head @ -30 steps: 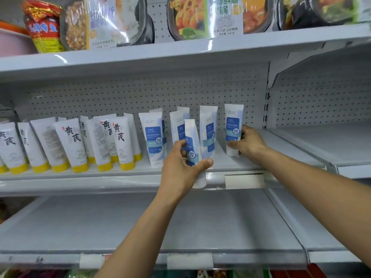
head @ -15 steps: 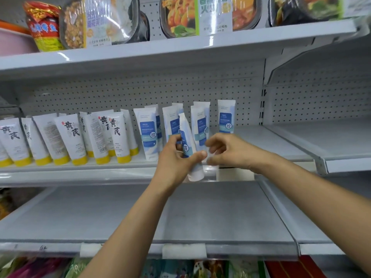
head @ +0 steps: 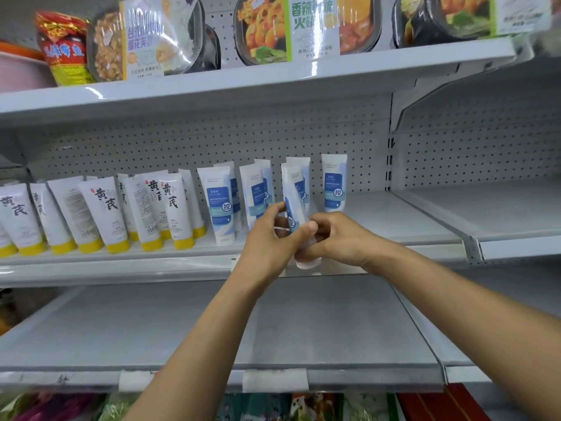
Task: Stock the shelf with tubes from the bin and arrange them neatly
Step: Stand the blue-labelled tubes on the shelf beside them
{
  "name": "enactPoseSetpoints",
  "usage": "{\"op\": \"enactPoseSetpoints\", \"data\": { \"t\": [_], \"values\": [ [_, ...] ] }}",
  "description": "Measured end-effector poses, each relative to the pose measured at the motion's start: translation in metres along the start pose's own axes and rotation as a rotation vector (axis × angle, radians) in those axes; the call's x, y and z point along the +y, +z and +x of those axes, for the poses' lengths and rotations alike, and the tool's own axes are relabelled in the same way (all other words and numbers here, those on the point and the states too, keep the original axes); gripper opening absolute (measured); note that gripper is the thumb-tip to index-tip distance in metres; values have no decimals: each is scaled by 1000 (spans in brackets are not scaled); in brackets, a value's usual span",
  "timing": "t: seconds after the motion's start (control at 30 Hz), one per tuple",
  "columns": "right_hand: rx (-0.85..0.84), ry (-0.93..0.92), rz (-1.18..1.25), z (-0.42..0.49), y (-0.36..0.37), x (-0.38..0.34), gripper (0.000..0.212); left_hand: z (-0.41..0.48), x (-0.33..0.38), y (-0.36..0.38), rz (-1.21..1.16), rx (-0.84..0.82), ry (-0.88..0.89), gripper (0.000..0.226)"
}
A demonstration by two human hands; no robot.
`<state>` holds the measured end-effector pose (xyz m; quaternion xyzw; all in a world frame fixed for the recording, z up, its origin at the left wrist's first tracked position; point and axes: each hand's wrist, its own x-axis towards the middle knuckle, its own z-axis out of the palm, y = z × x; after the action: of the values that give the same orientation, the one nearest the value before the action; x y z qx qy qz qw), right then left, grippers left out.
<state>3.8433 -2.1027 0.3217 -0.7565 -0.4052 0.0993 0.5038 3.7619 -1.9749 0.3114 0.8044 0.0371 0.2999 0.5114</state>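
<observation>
Two hands hold the blue tube [head: 293, 189] before the shelf [head: 394, 220] edge: the left hand [head: 267, 241] grips its middle, and the right hand [head: 340, 238] has come to curl its fingers round the cap end. Just behind stand shelved blue tubes [head: 334, 183], with yellow-capped tubes [head: 115, 214] at 9 o'clock.

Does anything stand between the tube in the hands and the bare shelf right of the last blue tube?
Nothing visible does. The left hand and right hand hold the tube before the row; the shelf right of the last blue tube is bare. Straight behind the held tube stands another tube.
</observation>
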Motion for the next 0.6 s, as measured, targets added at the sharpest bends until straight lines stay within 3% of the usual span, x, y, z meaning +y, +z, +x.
{"op": "enactPoseSetpoints", "data": {
  "t": [0.13, 0.3, 0.6],
  "values": [
    [133, 50, 2, 10, -15, 6, 39, 3, -12, -5, 316, 43, 50, 47],
    [277, 108, -52, 23, -31, 16, 38, 4, -23, -3, 683, 103, 178, 46],
    [304, 192, -191, 29, -38, 33, 63, 9, -29, 5, 849, 108, 197, 47]
  ]
}}
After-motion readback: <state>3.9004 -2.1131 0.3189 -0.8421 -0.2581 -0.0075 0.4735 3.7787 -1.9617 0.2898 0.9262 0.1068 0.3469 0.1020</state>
